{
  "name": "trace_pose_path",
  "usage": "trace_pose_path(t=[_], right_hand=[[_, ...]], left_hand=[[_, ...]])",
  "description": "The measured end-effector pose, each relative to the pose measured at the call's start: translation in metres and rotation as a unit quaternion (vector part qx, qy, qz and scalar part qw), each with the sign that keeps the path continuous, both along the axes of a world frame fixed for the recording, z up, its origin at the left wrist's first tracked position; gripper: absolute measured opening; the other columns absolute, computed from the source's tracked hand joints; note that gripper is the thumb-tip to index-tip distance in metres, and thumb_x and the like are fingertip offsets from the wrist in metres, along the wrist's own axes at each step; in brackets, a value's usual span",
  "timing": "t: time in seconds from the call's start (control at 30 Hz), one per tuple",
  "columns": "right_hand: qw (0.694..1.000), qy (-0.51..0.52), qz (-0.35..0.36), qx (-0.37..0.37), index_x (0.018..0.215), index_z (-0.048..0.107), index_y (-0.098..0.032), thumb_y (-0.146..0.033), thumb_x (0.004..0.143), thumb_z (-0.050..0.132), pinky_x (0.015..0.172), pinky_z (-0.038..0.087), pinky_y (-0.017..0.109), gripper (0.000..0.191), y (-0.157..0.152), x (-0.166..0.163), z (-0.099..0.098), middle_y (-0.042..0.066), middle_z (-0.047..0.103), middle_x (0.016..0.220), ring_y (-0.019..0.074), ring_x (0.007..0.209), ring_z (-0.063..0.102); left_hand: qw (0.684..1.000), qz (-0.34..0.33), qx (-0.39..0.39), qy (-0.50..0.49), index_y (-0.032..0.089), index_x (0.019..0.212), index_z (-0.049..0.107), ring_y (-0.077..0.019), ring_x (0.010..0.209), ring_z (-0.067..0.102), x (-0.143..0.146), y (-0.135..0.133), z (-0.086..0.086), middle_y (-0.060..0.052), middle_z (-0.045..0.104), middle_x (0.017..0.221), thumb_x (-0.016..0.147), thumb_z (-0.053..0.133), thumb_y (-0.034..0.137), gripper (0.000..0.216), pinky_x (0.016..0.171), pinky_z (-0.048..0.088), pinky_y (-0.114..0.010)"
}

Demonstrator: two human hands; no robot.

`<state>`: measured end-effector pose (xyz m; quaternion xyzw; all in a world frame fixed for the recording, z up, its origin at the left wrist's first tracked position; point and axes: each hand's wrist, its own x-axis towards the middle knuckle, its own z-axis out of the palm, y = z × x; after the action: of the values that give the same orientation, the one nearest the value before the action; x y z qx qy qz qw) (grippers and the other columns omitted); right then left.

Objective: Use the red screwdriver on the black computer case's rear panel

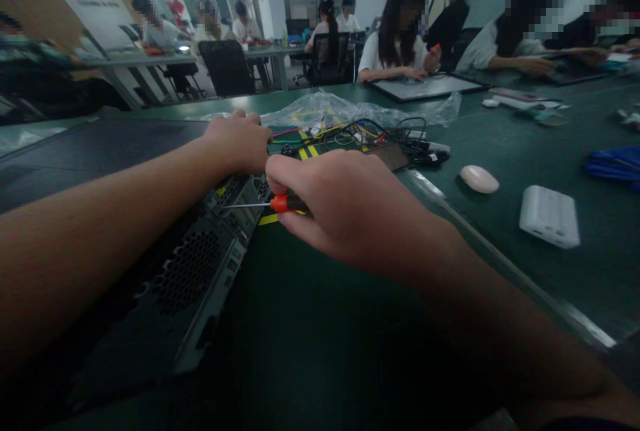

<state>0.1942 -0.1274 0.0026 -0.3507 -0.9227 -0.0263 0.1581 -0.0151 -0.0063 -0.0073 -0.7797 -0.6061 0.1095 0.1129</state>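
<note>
— Looking down from the head view, what room was there at the edges?
— Bare green table lay open before the case's rear edge; wires crowded the far side.
— And the screwdriver?
— The right hand was wrapped round its orange handle, with the shaft pointing left to the case's rear panel. The left hand lay curled on the case top; its hold couldn't be told.
— Counts?
— One screwdriver, one case, one mouse, one white box.

Bare forearms, left hand, right hand — dark sleeve edge at right elbow.
</note>
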Motion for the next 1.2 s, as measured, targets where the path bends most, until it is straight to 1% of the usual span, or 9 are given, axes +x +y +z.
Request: trace_pose_path(t=[0.2, 0.3, 0.43, 0.57, 0.7, 0.9, 1.03, 1.07, 1.2], right_hand=[[1.000, -0.003, -0.004, 0.006, 0.132, 0.072, -0.018, -0.021, 0.106, 0.058, 0.067, 0.027, 0.036, 0.030, -0.0010, -0.0003, 0.0001, 0.012, 0.084, 0.111, 0.0287, 0.097, 0.076], [1.000, -0.004, -0.007, 0.007, 0.133, 0.072, -0.019, -0.023, 0.106, 0.059, 0.068, 0.030, 0.036, 0.030, -0.0008, 0.0000, -0.0001, 0.012, 0.085, 0.111, 0.0285, 0.099, 0.077], [1.000, 0.000, -0.005, 0.001, 0.136, 0.072, -0.019, -0.022, 0.106, 0.059, 0.070, 0.033, 0.035, 0.033, -0.0006, 0.0000, 0.0003, 0.012, 0.085, 0.109, 0.0282, 0.099, 0.076], [1.000, -0.001, -0.011, -0.008, 0.136, 0.072, -0.019, -0.022, 0.106, 0.059, 0.071, 0.034, 0.035, 0.033, -0.0012, -0.0004, 0.0013, 0.011, 0.085, 0.108, 0.0280, 0.098, 0.076], [1.000, -0.003, -0.008, -0.010, 0.134, 0.071, -0.019, -0.024, 0.106, 0.062, 0.070, 0.034, 0.035, 0.030, -0.0007, -0.0004, 0.0014, 0.010, 0.084, 0.108, 0.0271, 0.098, 0.076], [1.000, -0.003, -0.004, -0.007, 0.134, 0.072, -0.019, -0.024, 0.106, 0.060, 0.067, 0.030, 0.036, 0.031, 0.0001, 0.0001, 0.0009, 0.011, 0.084, 0.107, 0.0270, 0.094, 0.075], [1.000, -0.003, -0.009, -0.012, 0.135, 0.072, -0.019, -0.024, 0.106, 0.060, 0.068, 0.031, 0.036, 0.032, -0.0008, 0.0002, 0.0019, 0.011, 0.085, 0.109, 0.0269, 0.094, 0.075], [1.000, -0.003, -0.011, -0.013, 0.135, 0.072, -0.019, -0.024, 0.106, 0.061, 0.068, 0.032, 0.036, 0.032, -0.0010, 0.0001, 0.0022, 0.011, 0.085, 0.110, 0.0270, 0.095, 0.075], [1.000, -0.003, -0.012, -0.017, 0.140, 0.072, -0.020, -0.024, 0.106, 0.060, 0.072, 0.037, 0.035, 0.036, -0.0014, -0.0004, 0.0027, 0.012, 0.086, 0.113, 0.0269, 0.097, 0.075]], left_hand=[[1.000, 0.004, -0.006, 0.006, 0.015, 0.156, 0.072, -0.0503, 0.153, 0.052, 0.0019, -0.0022, 0.0019, -0.028, 0.062, 0.160, 0.105, 0.050, 0.046, 0.064, 0.118, 0.053, -0.070], [1.000, 0.006, -0.001, 0.017, 0.018, 0.156, 0.072, -0.0476, 0.152, 0.053, 0.0018, -0.0022, 0.0019, -0.026, 0.063, 0.160, 0.106, 0.049, 0.047, 0.062, 0.117, 0.055, -0.066], [1.000, 0.004, -0.002, 0.019, 0.021, 0.155, 0.073, -0.0475, 0.151, 0.054, 0.0005, -0.0006, 0.0011, -0.025, 0.064, 0.161, 0.106, 0.049, 0.049, 0.062, 0.116, 0.055, -0.066], [1.000, 0.001, 0.001, 0.016, 0.018, 0.156, 0.072, -0.0485, 0.150, 0.054, -0.0002, 0.0005, 0.0005, -0.026, 0.064, 0.161, 0.106, 0.047, 0.047, 0.063, 0.115, 0.054, -0.068], [1.000, -0.005, -0.003, 0.009, 0.012, 0.155, 0.072, -0.0519, 0.151, 0.054, 0.0002, -0.0002, 0.0005, -0.030, 0.063, 0.159, 0.105, 0.048, 0.049, 0.067, 0.114, 0.055, -0.071], [1.000, -0.002, -0.005, -0.004, 0.012, 0.155, 0.072, -0.0536, 0.153, 0.052, 0.0008, 0.0002, 0.0003, -0.031, 0.063, 0.159, 0.104, 0.052, 0.055, 0.070, 0.116, 0.053, -0.070], [1.000, 0.018, -0.003, -0.002, 0.020, 0.156, 0.074, -0.0514, 0.154, 0.052, 0.0017, 0.0008, -0.0002, -0.025, 0.063, 0.162, 0.104, 0.054, 0.058, 0.067, 0.118, 0.052, -0.065], [1.000, 0.018, 0.000, 0.000, 0.020, 0.155, 0.074, -0.0506, 0.154, 0.053, 0.0019, 0.0006, -0.0001, -0.024, 0.063, 0.162, 0.103, 0.055, 0.058, 0.067, 0.117, 0.053, -0.064], [1.000, 0.000, -0.001, 0.009, 0.013, 0.155, 0.073, -0.0499, 0.152, 0.054, 0.0022, -0.0017, 0.0013, -0.029, 0.064, 0.159, 0.105, 0.051, 0.053, 0.068, 0.115, 0.055, -0.066]])
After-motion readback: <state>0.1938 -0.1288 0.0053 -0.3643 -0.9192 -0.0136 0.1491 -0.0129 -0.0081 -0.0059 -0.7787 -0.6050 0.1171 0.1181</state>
